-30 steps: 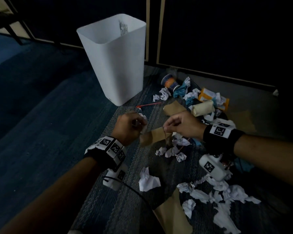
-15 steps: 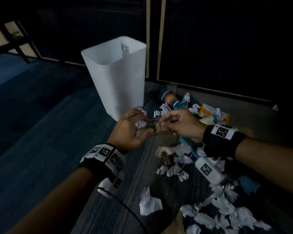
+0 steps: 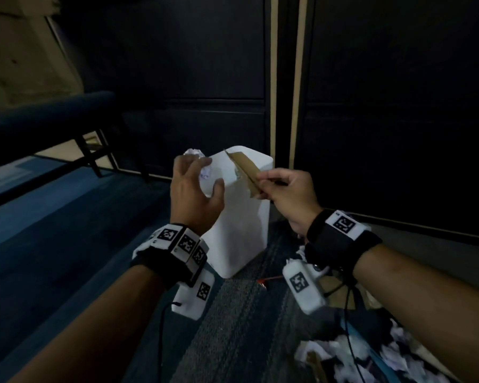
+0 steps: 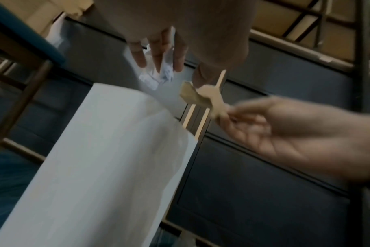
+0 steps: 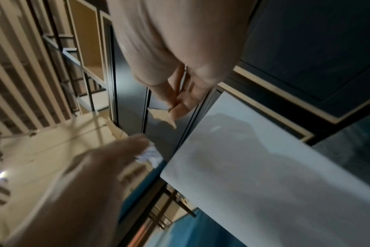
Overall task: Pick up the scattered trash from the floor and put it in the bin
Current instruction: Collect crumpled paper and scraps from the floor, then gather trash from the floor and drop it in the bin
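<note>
The white bin (image 3: 241, 217) (image 4: 106, 167) (image 5: 275, 175) stands on the carpet against a dark wall. My left hand (image 3: 212, 172) (image 4: 180, 73) hovers over the bin's near left rim with its fingers spread and nearly straight. A crumpled white paper ball (image 3: 194, 154) (image 4: 158, 75) (image 5: 149, 155) sits at those fingertips. I cannot tell whether it still touches them. My right hand (image 3: 263, 181) (image 5: 175, 107) pinches a torn brown cardboard piece (image 3: 245, 170) (image 4: 199, 97) (image 5: 163, 115) above the bin's mouth.
A pile of crumpled white paper and brown scraps (image 3: 371, 355) lies on the floor at the lower right. A red stick (image 3: 268, 279) lies by the bin's base. Dark cabinet panels (image 3: 398, 106) rise behind. A bench with dark legs (image 3: 94, 150) stands at left.
Both hands rose from the trash pile on the floor up to the bin's mouth, carrying the paper ball and the cardboard. My left fingers have spread apart.
</note>
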Demonstrator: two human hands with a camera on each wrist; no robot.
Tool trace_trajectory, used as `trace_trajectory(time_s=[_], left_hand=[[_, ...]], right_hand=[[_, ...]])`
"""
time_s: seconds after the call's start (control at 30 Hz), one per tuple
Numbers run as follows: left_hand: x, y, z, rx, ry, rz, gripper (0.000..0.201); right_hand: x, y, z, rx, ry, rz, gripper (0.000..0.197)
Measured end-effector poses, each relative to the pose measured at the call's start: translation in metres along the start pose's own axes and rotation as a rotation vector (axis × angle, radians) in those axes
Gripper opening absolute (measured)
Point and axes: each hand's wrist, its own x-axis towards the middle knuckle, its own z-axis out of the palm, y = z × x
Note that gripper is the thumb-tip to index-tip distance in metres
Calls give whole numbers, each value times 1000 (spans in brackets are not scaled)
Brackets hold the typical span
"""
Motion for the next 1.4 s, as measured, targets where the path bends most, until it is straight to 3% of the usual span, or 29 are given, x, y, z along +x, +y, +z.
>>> trace_trajectory(time_s=[0.17, 0.27, 0.4, 0.53, 0.67, 0.8, 0.97, 1.17, 1.4], left_hand=[[-3, -10, 18, 117, -186, -92, 65], [-5, -17, 23, 151, -361, -187, 81], [-3, -21, 17, 311, -585, -169, 71], [1, -17, 4, 233, -483, -170, 57], [-22, -2, -8, 138, -319, -27, 35], [-73, 21, -10, 42, -379, -36, 16], [-151, 42, -4, -7, -617, -71, 10], [-235, 37, 5, -67, -954, -143, 8], [-292, 36, 12, 71, -1374, -267, 16]], right_hand=[[26, 1, 32, 90, -27, 60, 17], [33, 6, 43, 116, -94, 131, 29], [35, 14, 40, 165, -124, 159, 41], [22, 14, 17, 144, -155, 139, 34], [-11, 24, -15, -56, -166, 143, 21], [-57, 50, -48, -270, -293, 180, 17], [-108, 77, -87, -587, -590, 163, 10], [-147, 103, -114, -926, -901, 135, 16], [-166, 131, -124, -1097, -956, 125, 15]])
